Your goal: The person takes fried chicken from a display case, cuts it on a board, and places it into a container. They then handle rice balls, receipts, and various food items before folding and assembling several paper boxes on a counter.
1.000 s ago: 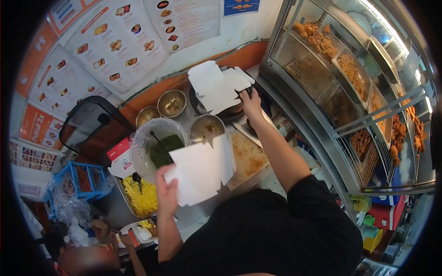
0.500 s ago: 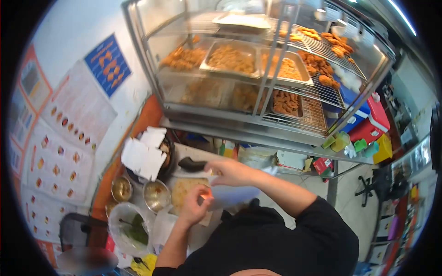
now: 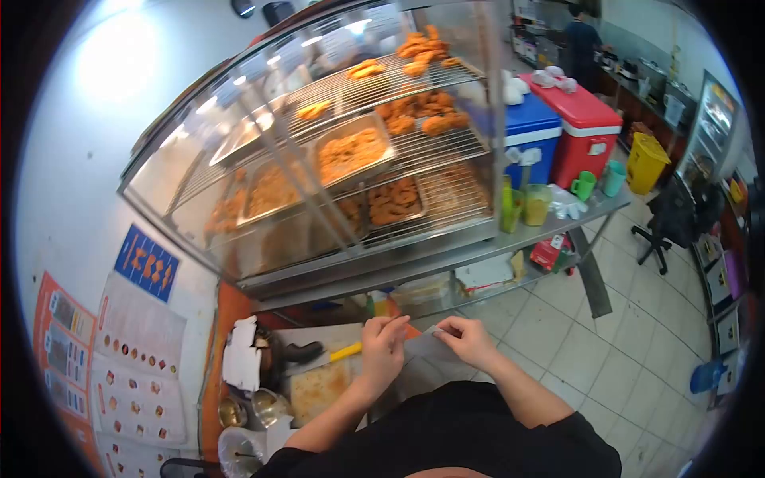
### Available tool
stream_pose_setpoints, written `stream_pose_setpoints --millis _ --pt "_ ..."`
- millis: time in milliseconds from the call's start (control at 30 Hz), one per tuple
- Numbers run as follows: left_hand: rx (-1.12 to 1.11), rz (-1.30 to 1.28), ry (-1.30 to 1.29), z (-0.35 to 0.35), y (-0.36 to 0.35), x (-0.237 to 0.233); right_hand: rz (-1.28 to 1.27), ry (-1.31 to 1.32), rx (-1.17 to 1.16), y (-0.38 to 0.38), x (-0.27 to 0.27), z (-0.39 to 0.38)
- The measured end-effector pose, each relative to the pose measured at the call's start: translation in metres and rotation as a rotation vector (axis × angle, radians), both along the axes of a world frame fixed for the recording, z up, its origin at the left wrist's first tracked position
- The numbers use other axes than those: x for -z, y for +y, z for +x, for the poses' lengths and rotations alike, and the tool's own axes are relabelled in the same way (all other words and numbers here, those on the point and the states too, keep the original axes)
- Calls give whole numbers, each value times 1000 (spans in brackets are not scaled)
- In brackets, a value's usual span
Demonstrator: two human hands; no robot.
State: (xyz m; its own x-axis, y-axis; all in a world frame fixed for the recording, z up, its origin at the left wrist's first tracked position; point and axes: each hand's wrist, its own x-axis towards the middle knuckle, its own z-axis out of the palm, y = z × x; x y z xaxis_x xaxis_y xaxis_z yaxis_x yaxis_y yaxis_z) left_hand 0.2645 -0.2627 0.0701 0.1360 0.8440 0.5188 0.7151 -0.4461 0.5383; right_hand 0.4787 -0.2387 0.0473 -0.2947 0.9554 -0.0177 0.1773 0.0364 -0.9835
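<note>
My left hand [image 3: 382,354] is raised with its fingers curled together beside a small orange piece [image 3: 412,331], which looks held at the fingertips. My right hand [image 3: 468,342] pinches the edge of a thin, translucent plastic bag [image 3: 430,362] that hangs between the hands in front of my body. Left of my left hand lies a wooden cutting board [image 3: 312,394]. Above the board are a yellow handle [image 3: 347,351] and a black handle [image 3: 303,351]. Fingers partly hide the orange piece.
A glass display case [image 3: 366,251] with trays of fried food stands ahead. Metal bowls [image 3: 271,406] and a white carton [image 3: 241,358] sit at left. Blue [image 3: 530,131] and red [image 3: 578,115] coolers stand at right. Another person [image 3: 580,44] is far back.
My view has swung to the right. My right hand has moved from above the board to pinch the bag's edge, and my left hand has risen away from the board.
</note>
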Motion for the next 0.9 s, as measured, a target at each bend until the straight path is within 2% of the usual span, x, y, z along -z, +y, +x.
stream_pose_setpoints --millis 33,67,100,133,167,200,233,300,367,400,533,700,767,833,900 --pt "10 22 26 25 8 5 0 -9 30 -5 3 21" --pt "36 21 9 53 15 10 27 21 163 -9 4 42" --pt "65 -121 -254 83 19 15 55 43 286 -15 7 68" --pt "88 -263 -521 116 21 21 54 14 295 -18 14 98" --pt "97 -266 -543 148 25 28 -25 159 361 -19 23 124" --pt "170 -350 -717 179 30 33 -101 318 431 -19 30 149" --pt "240 -442 -884 209 30 37 -103 313 444 -21 36 174" --pt "268 -496 -882 265 30 34 -235 653 581 -25 37 225" --pt "345 -872 -914 313 29 28 -235 650 636 -41 29 271" --pt "403 -921 -917 336 32 32 -167 577 717 -50 24 290" --pt "592 -932 -915 414 35 32 9 371 870 -81 28 352" --pt "813 -1002 -764 481 32 33 92 423 1072 -104 13 388" --pt "857 -982 -708 502 32 35 122 430 1161 -107 10 401" --pt "947 -792 -633 522 38 38 148 375 1215 -105 7 414" --pt "954 -788 -649 541 48 28 201 289 1196 -101 3 431"
